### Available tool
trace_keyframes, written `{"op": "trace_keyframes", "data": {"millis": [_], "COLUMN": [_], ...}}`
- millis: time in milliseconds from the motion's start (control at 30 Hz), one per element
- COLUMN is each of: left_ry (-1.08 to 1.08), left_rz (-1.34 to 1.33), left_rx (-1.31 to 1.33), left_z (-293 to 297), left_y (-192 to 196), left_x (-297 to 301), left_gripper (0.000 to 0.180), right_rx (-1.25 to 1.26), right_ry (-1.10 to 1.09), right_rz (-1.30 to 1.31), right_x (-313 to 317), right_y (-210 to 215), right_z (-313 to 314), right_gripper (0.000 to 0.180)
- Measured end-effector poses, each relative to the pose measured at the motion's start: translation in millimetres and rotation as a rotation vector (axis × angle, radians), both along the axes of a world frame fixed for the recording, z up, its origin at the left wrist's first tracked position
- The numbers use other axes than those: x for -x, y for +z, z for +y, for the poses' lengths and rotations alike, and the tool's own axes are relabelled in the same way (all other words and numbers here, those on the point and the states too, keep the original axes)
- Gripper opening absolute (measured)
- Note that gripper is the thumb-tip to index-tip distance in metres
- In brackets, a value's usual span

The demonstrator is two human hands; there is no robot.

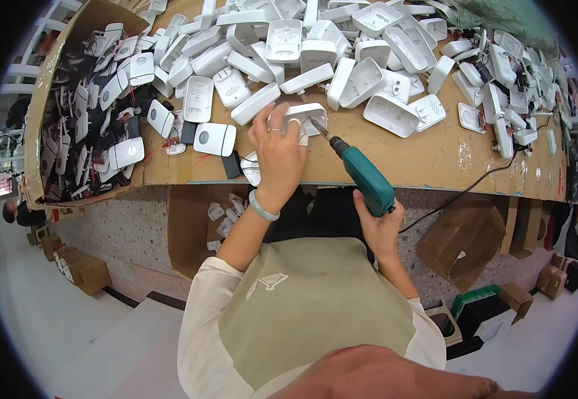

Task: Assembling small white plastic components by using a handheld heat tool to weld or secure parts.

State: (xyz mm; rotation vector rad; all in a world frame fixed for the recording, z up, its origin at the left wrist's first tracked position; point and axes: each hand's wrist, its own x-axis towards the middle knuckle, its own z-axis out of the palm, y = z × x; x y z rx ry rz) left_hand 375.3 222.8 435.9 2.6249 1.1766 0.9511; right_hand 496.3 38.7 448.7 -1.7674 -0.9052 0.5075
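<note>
My left hand [279, 154] grips a white plastic housing [315, 112] over the near side of the table, with its fingers on the left end of the shell. There is a ring on one finger and what looks like white tape around others. My right hand [383, 230] is wrapped around a green electric screwdriver [367, 175], which slants up and to the left. The tip of its bit reaches the open side of the housing; whether a screw sits there is too small to tell. White covers with grey oval marks [214, 139] lie left of my left hand.
White housings [285, 41] are heaped along the far side of the cardboard-covered table [428, 159]. At the left stands a cardboard box [35, 146] of covers with red wires. Assembled-looking white units [501, 63] pile up at the right. A black cord [462, 195] runs from the screwdriver rightward.
</note>
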Motion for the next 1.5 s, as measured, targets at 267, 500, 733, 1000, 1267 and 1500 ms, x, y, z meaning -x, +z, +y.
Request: {"op": "trace_keyframes", "data": {"millis": [267, 500, 733, 1000, 1267, 1500], "left_ry": [0.001, 0.034, 0.016, 0.027, 0.033, 0.039], "left_rz": [0.055, 0.055, 0.079, 0.092, 0.104, 0.103], "left_rx": [0.027, 0.003, 0.043, 0.052, 0.033, 0.036], "left_z": [-2.4, -4.4, -2.4, -3.1, -3.0, -2.4], "left_y": [0.7, 0.3, 2.4, 5.0, 6.3, 6.0], "left_x": [2.7, 2.3, 1.0, 1.6, 0.5, -0.3], "left_gripper": [0.023, 0.018, 0.024, 0.023, 0.022, 0.022], "right_rx": [-0.026, -0.021, -0.019, -0.019, -0.009, -0.01], "right_ry": [0.015, 0.015, 0.02, 0.013, 0.021, 0.027], "right_rz": [0.011, 0.022, 0.016, 0.024, 0.037, 0.01], "right_x": [0.7, 0.9, -0.4, 1.0, 0.6, -0.2], "right_y": [-4.8, -3.8, -5.1, -1.8, -7.2, -3.9], "right_z": [3.4, 4.8, 5.0, 4.0, 3.3, 3.1], "right_gripper": [0.015, 0.015, 0.015, 0.015, 0.018, 0.018]}}
